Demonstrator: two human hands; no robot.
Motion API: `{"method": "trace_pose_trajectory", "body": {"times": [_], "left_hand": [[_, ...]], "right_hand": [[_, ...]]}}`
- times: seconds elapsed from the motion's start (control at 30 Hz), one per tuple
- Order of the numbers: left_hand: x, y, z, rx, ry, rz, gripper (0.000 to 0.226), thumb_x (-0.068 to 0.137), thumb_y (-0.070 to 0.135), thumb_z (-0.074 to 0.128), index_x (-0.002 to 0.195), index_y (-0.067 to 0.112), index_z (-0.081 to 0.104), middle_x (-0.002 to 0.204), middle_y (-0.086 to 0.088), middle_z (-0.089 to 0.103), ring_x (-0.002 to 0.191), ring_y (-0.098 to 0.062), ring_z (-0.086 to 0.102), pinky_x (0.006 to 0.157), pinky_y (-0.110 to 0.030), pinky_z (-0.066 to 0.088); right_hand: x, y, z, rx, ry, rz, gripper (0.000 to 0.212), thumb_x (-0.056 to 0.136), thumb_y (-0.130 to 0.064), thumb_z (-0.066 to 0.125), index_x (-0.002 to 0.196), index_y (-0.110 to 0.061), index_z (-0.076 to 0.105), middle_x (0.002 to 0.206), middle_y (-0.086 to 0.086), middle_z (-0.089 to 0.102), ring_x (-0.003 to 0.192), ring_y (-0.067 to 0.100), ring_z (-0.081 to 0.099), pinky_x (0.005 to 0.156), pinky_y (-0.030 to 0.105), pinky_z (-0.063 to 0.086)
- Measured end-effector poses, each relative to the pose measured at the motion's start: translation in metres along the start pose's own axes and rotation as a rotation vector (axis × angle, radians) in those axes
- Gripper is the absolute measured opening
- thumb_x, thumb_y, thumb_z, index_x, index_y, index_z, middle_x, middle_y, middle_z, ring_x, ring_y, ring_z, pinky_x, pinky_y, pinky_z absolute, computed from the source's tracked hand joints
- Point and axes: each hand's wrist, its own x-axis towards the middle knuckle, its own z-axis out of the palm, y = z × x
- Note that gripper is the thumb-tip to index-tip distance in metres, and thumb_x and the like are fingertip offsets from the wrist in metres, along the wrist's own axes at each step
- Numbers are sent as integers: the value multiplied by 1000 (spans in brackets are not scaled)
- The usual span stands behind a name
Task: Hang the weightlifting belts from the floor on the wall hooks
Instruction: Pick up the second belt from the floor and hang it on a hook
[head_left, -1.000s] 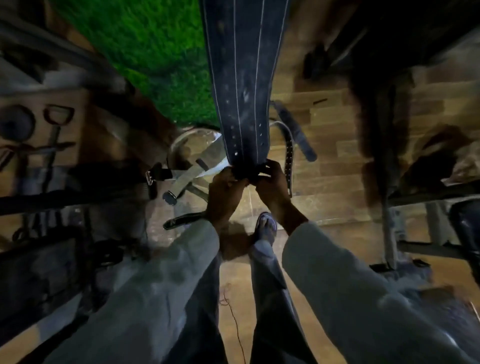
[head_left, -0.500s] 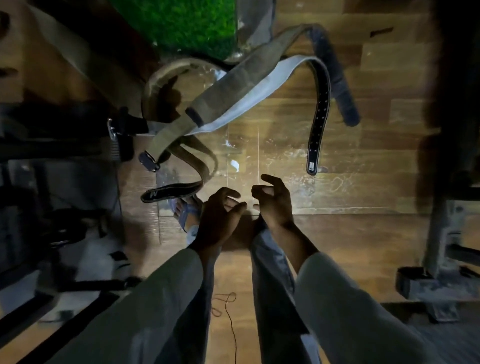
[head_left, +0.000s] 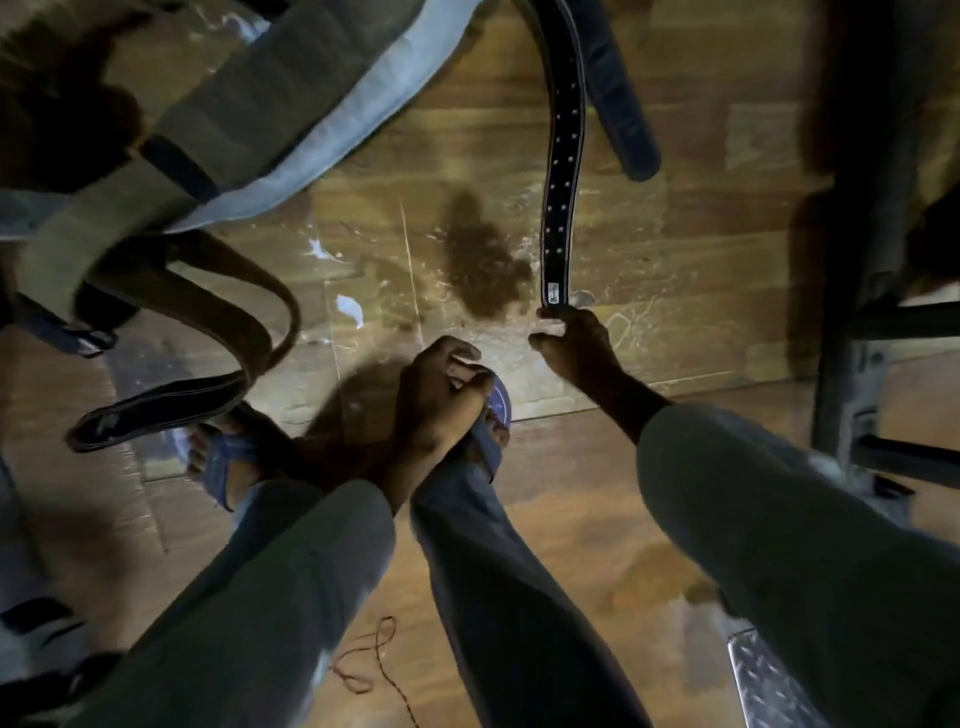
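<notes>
The right hand (head_left: 574, 340) reaches down to the tagged tip of the narrow black leather belt studded with paired holes (head_left: 562, 156), which lies on the scuffed wooden plank floor (head_left: 675, 208) and runs straight away from the fingertips. They touch or pinch that tip; which of the two is hard to tell. The left hand (head_left: 434, 400) hangs loosely curled over the sandalled foot, holding nothing. To lift well, I would close thumb and fingers fully round the tip, then bring the left hand further up the strap to share the weight. The wide olive and grey padded belt (head_left: 270, 119) lies beyond the left hand; the curled brown leather belt (head_left: 208, 322) lies to its left, both apart from the black one.
</notes>
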Motion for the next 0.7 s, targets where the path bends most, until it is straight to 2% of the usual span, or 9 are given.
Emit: {"method": "trace_pose_trajectory", "body": {"times": [0.07, 0.17, 0.23, 0.3, 0.4, 0.5, 0.6, 0.63, 0.7], "left_hand": [[17, -11, 16, 4, -25, 23, 23, 86, 11, 79, 101, 22, 66, 75, 8, 67, 70, -8, 67, 68, -21, 57], [33, -23, 24, 13, -39, 32, 23, 87, 11, 79, 107, 16, 69, 79, 10, 68, 74, -1, 67, 61, -13, 52], [41, -30, 25, 25, -55, 9, 21, 85, 13, 81, 100, 20, 69, 80, 7, 70, 70, -3, 68, 60, -18, 54], [45, -30, 20, 34, -58, -26, 22, 78, 20, 83, 89, 28, 66, 80, 1, 72, 69, -14, 72, 64, -27, 58], [47, -27, 8, 40, -34, -105, 17, 64, 34, 75, 78, 33, 65, 82, -6, 75, 76, -29, 75, 75, -43, 64], [47, -19, -4, -16, -40, -232, 22, 54, 40, 77, 73, 34, 69, 82, -6, 75, 83, -34, 76, 71, -40, 62], [29, 13, -23, -86, -67, -307, 15, 77, 23, 81, 85, 23, 69, 89, -13, 75, 84, -34, 76, 56, -23, 55], [22, 23, -30, -111, -83, -314, 10, 86, 16, 78, 89, 18, 68, 94, -16, 77, 85, -33, 76, 60, -25, 57], [10, 47, -46, -155, -104, -328, 7, 94, 20, 72, 94, 13, 70, 96, -18, 77, 86, -33, 76, 75, -34, 58]], "right_hand": [[32, 16, -4, -48, 26, -14, 48, 86, -22, 77, 133, -18, 67, 141, 16, 60, 116, 32, 66, 87, 29, 51], [65, 24, -8, 9, 48, 13, 50, 89, -22, 75, 137, -17, 65, 144, 10, 56, 118, 27, 62, 81, 23, 46], [79, 20, -5, 88, 19, 69, 47, 89, -20, 74, 134, -12, 65, 136, 9, 59, 111, 25, 61, 72, 17, 44], [83, 12, 0, 213, -11, 134, 46, 83, -21, 80, 126, -5, 69, 115, 11, 69, 99, 27, 66, 62, 19, 45], [79, 5, 8, 386, 18, 160, 36, 71, -11, 87, 105, -2, 77, 96, 13, 73, 91, 30, 69, 68, 29, 49], [59, -11, 7, 565, 69, 130, 21, 71, -1, 86, 89, -11, 82, 96, 11, 79, 94, 30, 76, 81, 37, 62], [23, -37, -9, 764, -8, 173, 17, 85, 0, 79, 100, -7, 80, 95, 10, 77, 93, 24, 75, 88, 39, 63], [7, -47, -16, 870, -57, 178, 20, 87, 2, 76, 105, -6, 76, 96, 12, 76, 93, 25, 75, 85, 37, 64], [-23, -65, -30, 1095, -155, 181, 33, 88, 7, 73, 116, -8, 64, 89, 12, 76, 81, 22, 75, 77, 34, 63]]}}
